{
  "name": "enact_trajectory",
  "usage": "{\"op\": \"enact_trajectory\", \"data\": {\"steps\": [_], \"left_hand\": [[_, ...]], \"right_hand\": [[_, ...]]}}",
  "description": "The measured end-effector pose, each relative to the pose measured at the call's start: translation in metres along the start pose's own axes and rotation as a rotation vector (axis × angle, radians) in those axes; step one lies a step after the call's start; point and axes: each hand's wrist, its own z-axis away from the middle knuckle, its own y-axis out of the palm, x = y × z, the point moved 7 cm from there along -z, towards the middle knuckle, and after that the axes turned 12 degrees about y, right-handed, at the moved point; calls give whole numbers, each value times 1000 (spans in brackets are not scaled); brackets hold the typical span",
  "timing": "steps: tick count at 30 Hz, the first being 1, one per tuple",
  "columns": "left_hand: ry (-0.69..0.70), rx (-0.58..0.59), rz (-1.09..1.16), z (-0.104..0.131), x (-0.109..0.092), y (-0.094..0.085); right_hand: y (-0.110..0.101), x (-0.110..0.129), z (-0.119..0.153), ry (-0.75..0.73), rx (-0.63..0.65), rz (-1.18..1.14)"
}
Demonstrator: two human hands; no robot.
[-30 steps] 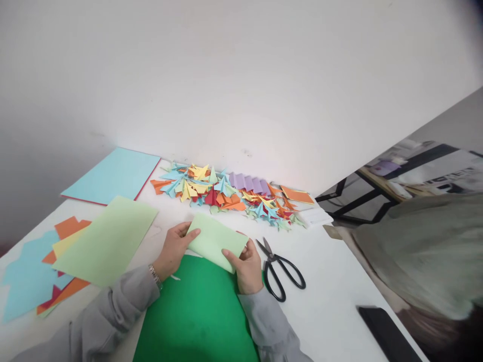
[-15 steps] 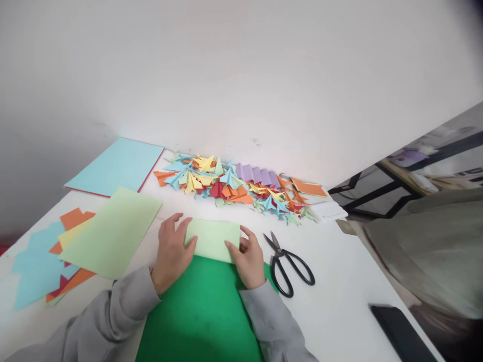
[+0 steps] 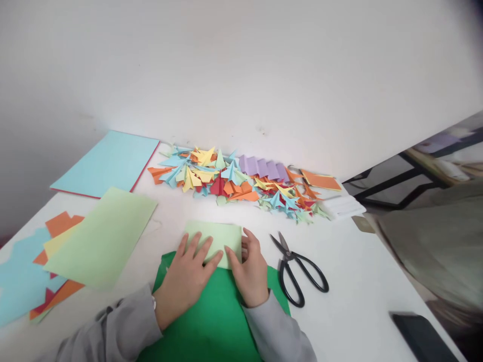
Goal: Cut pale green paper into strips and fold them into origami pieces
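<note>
A small light green paper [image 3: 221, 236] lies at the far edge of a green sheet [image 3: 211, 322]. My left hand [image 3: 188, 276] rests on its left part with fingers spread flat. At the paper's right end, my right hand [image 3: 251, 269] grips the edge, thumb on top and the other fingers curled behind. Black-handled scissors [image 3: 289, 255] lie to the right of my right hand, blades pointing away from me.
Folded colourful paper pieces [image 3: 234, 183] are heaped along the wall. Left are a large light green sheet [image 3: 101, 241], paper scraps [image 3: 22, 271] and a light blue sheet [image 3: 109, 163]. A black phone-like object [image 3: 426, 337] lies front right; a person's clothing [image 3: 433, 241] shows beyond.
My left hand has moved from the paper's left edge onto its surface, fingers now spread over it. My right hand stays at the right end. The view has shifted slightly.
</note>
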Motion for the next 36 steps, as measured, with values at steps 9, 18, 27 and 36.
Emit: {"op": "enact_trajectory", "data": {"steps": [9,18,27,36], "left_hand": [[44,36,43,-2,1,2],[36,-45,7,2,-6,-11],[102,-132,21,16,-39,-26],[93,-89,56,16,-36,-20]], "right_hand": [[-9,15,6,-246,-129,308],[-4,20,13,-321,-66,283],[-18,26,35,-292,-41,103],[-28,-7,36,101,-70,90]]}}
